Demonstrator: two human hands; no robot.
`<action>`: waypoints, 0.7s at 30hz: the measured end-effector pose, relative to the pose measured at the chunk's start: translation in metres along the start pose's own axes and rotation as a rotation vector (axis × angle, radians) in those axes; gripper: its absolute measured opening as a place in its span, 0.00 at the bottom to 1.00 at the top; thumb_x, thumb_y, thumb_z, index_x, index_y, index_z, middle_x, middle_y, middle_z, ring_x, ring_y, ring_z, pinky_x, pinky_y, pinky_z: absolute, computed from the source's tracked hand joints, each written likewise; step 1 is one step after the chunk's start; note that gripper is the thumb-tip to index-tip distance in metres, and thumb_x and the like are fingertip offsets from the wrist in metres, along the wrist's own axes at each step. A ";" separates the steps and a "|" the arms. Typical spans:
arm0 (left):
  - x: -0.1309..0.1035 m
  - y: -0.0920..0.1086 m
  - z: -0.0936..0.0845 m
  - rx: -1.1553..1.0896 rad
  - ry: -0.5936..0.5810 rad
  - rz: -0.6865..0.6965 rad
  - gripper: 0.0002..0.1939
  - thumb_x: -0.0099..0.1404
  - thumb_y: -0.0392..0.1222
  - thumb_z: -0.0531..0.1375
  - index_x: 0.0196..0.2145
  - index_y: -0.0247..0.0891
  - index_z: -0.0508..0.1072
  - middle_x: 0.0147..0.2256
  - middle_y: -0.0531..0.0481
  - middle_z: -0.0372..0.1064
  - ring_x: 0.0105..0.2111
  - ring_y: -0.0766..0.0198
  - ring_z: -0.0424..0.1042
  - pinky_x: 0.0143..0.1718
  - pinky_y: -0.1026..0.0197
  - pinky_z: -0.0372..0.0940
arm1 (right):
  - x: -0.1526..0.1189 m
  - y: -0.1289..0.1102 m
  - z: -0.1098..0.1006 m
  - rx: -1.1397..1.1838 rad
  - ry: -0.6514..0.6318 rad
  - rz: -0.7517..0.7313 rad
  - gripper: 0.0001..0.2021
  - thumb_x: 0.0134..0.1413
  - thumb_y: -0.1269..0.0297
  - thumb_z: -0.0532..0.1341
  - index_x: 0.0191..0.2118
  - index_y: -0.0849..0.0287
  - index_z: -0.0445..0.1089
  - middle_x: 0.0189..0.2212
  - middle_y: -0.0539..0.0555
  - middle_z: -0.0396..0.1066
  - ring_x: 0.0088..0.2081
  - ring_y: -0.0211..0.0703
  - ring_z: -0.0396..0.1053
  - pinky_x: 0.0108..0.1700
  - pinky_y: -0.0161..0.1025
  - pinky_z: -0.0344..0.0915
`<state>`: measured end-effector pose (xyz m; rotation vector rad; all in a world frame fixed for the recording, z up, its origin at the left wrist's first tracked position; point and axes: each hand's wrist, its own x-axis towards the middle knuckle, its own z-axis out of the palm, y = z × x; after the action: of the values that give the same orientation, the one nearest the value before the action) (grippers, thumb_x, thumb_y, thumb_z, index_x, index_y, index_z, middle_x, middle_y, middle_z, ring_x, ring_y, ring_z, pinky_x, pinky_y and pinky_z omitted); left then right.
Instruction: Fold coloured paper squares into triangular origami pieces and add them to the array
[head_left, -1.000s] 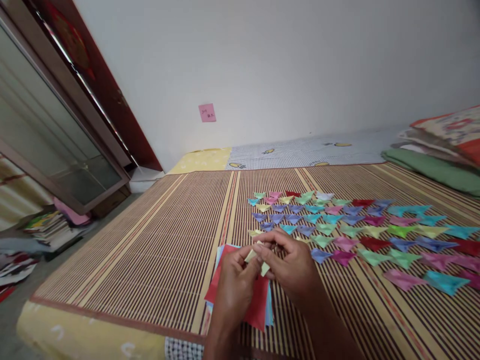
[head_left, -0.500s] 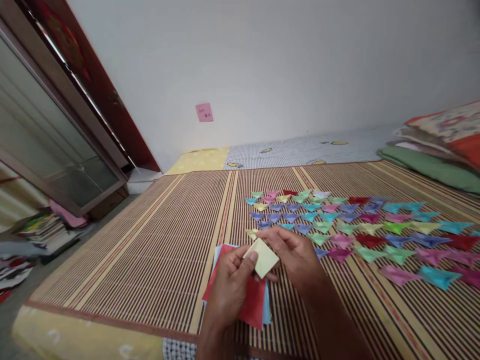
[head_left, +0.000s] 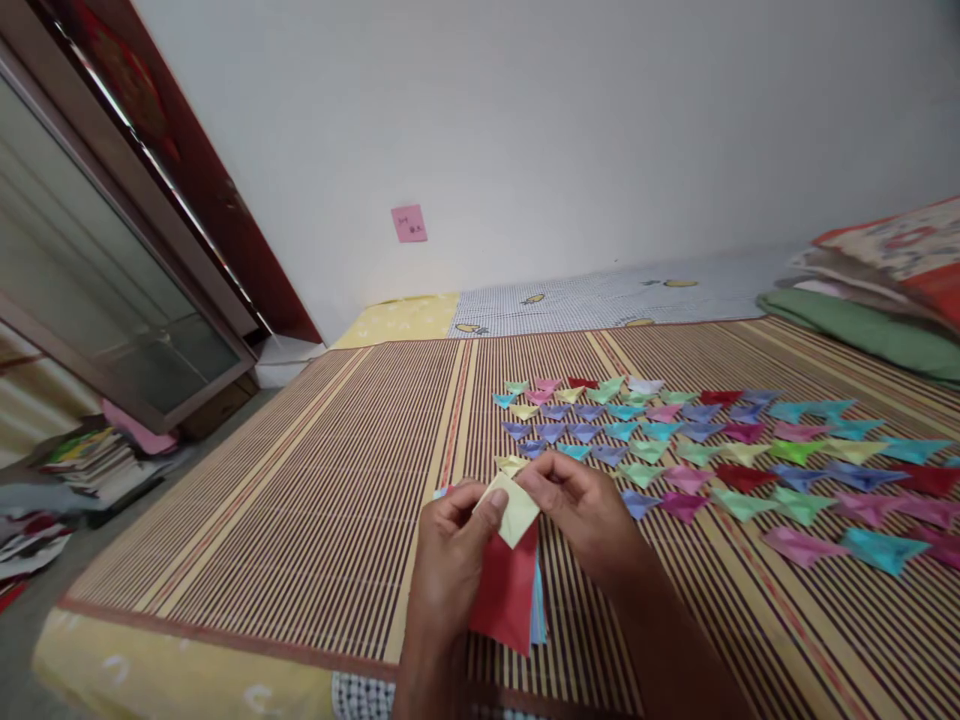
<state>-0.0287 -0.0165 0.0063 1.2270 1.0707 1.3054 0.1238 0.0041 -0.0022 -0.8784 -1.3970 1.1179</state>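
A pale yellow folded paper square (head_left: 514, 515) is held up corner-first between my hands. My left hand (head_left: 450, 545) pinches its left side, thumb flat on the front face. The fingers of my right hand (head_left: 581, 505) are closed at its upper right corner; whether they grip it or only press a flap is hard to see. Below the hands lies a stack of paper sheets (head_left: 506, 595), red on top with blue edges showing, partly covered by my left hand. Just beyond my fingertips sits a small yellow folded paper piece (head_left: 511, 464).
Rows of colourful folded paper pieces (head_left: 697, 455) spread across the right of the striped mat (head_left: 337, 480). Folded bedding (head_left: 862, 320) is piled at the far right. A pink note (head_left: 409, 223) sticks to the wall. Books (head_left: 90, 460) stand on the left beyond the bed's edge.
The yellow paper square has shifted slightly left and up. My right hand has moved left, its fingers now closed at the square's upper right corner.
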 end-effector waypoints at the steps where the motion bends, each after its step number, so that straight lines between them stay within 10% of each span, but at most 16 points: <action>1: 0.001 -0.002 -0.001 -0.039 0.014 -0.016 0.16 0.64 0.49 0.66 0.24 0.35 0.75 0.24 0.55 0.64 0.27 0.67 0.60 0.31 0.64 0.58 | 0.000 0.002 -0.001 0.007 -0.011 0.003 0.11 0.61 0.57 0.63 0.30 0.57 0.70 0.24 0.46 0.66 0.27 0.38 0.64 0.30 0.35 0.61; 21: 0.000 -0.005 -0.007 -0.082 0.051 0.011 0.12 0.64 0.48 0.66 0.32 0.35 0.80 0.26 0.54 0.67 0.27 0.67 0.63 0.30 0.65 0.60 | -0.002 -0.001 0.000 -0.209 -0.071 -0.069 0.12 0.60 0.59 0.63 0.28 0.57 0.70 0.23 0.47 0.66 0.26 0.38 0.62 0.29 0.36 0.58</action>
<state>-0.0347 -0.0159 0.0006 1.1459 1.0374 1.3818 0.1238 0.0017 -0.0022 -0.9384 -1.6123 0.9701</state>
